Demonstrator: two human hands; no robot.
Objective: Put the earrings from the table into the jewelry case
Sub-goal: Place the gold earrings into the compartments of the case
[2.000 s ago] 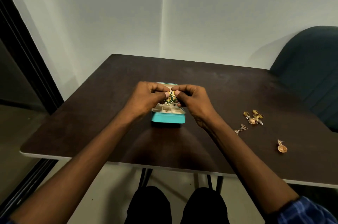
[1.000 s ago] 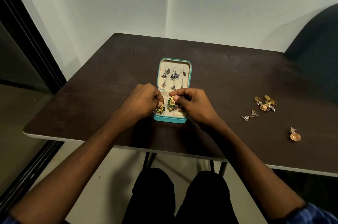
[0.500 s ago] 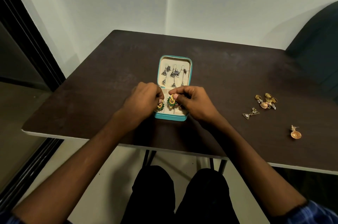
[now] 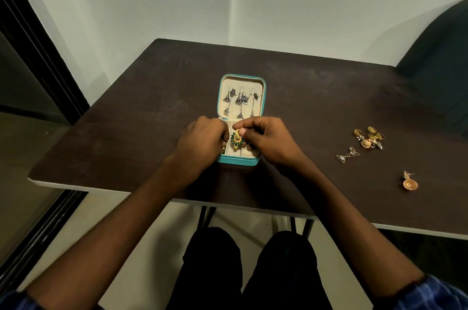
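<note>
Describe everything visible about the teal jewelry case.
The jewelry case is a small teal box with rounded corners and cream lining, lying open on the dark table. Its lid lies back, away from the person, with dark silver drop earrings hung inside. The near half has compartments; the right hand pinches a green-and-gold earring over them, and the left hand covers its left side.

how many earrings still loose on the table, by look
Triangle-shaped earring: 1
Round gold disc earring: 1
Gold earrings in a tangled cluster: cannot be counted singly
Total: 2 separate earrings plus 1 cluster, all to the right of the jewelry case.
</note>
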